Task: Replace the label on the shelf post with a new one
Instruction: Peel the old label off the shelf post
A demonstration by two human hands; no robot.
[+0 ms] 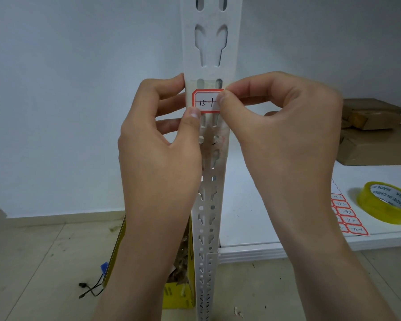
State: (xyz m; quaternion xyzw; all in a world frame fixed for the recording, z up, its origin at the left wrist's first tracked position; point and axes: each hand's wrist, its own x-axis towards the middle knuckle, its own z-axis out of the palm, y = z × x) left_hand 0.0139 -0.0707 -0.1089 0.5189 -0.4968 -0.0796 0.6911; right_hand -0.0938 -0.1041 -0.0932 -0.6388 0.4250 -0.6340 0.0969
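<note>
A white perforated shelf post (pixel 210 42) runs up the middle of the view. A red-bordered white label (pixel 206 100) with handwritten "15-1" lies across its front at hand height. My right hand (pixel 280 126) pinches the label's right edge between thumb and forefinger. My left hand (pixel 158 140) wraps its fingers behind the post, and its thumb presses on the label's lower left corner. Below the label the post shows brownish sticky residue (pixel 212 140).
A white shelf board (pixel 276 228) on the right carries a sheet of red-bordered labels (pixel 347 216), a yellow tape roll (pixel 387 202) and brown cardboard boxes (pixel 377 130). A yellow box (pixel 176 295) of scraps and a black cord (pixel 90 290) lie on the floor.
</note>
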